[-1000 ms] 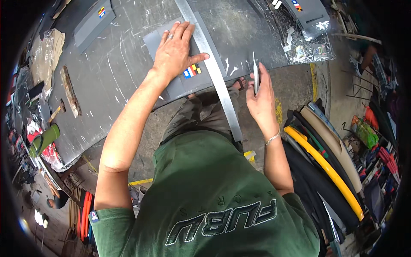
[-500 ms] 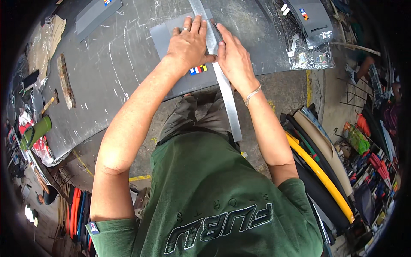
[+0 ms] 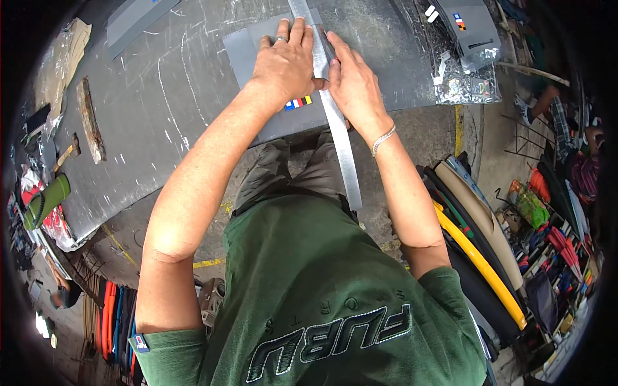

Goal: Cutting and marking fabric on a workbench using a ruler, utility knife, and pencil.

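Silvery metal runs beneath the thumb of the left hand (image 3: 283, 67), which lies flat with fingers nearly straight and a little apart, pressing on the ruler (image 3: 338, 138) and the grey sheet (image 3: 238, 55) without grasping either. Just beside it, the right hand (image 3: 354, 80) is partly curled along the ruler's right side, closed on a slim tool (image 3: 326, 45) mostly hidden by the fingers. The sheet lies at the table's near edge, its colourful flag patch (image 3: 298, 103) just below the left wrist; the ruler crosses the sheet and juts past that edge toward the person. Farther out on the dark table (image 3: 167, 96), another grey piece (image 3: 135, 26) lies well to the left. Toward the left edge are a wooden strip (image 3: 91, 119) and a hammer (image 3: 67, 152); a clear plastic bag (image 3: 467, 87) sits at the near right corner. Beyond, a yellow roll (image 3: 483, 267) leans among others.
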`<state>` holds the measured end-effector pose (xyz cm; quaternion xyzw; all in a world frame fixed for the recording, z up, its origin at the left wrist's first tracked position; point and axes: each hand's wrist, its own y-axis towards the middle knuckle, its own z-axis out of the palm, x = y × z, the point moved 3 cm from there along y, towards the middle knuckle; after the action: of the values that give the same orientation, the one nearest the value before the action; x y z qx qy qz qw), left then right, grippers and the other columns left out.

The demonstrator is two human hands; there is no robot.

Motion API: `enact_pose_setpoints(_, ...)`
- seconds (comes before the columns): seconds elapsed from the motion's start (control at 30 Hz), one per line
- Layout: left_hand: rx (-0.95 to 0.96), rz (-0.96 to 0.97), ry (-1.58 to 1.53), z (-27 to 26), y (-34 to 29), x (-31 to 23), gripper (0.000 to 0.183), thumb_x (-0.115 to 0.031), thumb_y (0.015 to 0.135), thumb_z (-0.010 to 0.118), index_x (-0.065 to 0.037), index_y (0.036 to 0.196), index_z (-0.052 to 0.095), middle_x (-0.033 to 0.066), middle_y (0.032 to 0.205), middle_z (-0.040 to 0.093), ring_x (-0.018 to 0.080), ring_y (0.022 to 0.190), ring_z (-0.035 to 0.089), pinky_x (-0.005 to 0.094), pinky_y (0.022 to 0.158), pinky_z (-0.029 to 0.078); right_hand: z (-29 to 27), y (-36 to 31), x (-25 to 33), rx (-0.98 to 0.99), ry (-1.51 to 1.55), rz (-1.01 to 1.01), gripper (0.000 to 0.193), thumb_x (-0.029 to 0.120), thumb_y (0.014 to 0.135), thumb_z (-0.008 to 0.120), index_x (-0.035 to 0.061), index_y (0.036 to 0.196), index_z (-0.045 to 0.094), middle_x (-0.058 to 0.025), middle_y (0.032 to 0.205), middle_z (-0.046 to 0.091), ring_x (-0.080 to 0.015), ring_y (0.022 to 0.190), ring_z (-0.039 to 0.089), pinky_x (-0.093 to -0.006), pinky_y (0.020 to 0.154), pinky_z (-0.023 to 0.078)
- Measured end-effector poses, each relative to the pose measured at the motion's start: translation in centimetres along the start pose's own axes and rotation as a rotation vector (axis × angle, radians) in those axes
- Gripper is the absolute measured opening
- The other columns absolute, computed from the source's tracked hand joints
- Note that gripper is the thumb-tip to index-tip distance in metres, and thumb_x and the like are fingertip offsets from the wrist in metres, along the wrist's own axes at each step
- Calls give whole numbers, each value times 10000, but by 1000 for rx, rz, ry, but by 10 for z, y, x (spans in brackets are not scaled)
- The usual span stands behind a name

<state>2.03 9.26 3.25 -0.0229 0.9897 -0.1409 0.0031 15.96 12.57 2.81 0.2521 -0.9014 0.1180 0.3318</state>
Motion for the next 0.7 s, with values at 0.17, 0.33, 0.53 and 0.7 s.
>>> enact_pose_setpoints(0.17,7,-7,-7,0,2,-1,1093,-631,829,746,15,1588,297,199,1656,288,377,1540,286,566,1166,380,-2,0,3,14,-11,12,482,125,1018,510,143,1499,481,-224,1327,627,-434,1189,625,-498,1011,520)
enact_pose_setpoints(0.33,54,-3,22,2,5,-3,1102,-672,841,711,19,1591,294,184,1673,248,396,1544,251,576,1144,375,-7,3,9,60,-70,-1,459,128,1020,505,133,1478,495,-222,1317,633,-436,1170,629,-505,995,522)
enact_pose_setpoints(0.53,-198,64,-37,10,-5,1,1023,-595,868,704,40,1573,320,219,1651,288,425,1522,287,563,1148,370,-13,12,15,76,-144,-40,462,125,1011,518,122,1472,498,-237,1220,678,-427,1125,648,-511,979,522)
enact_pose_setpoints(0.7,247,40,92,-26,6,-13,1031,-576,883,691,89,1567,300,255,1661,269,422,1534,277,559,1173,355,-17,6,14,94,-155,-15,468,120,1004,525,127,1471,500,-247,1178,687,-437,1101,654,-513,963,525)
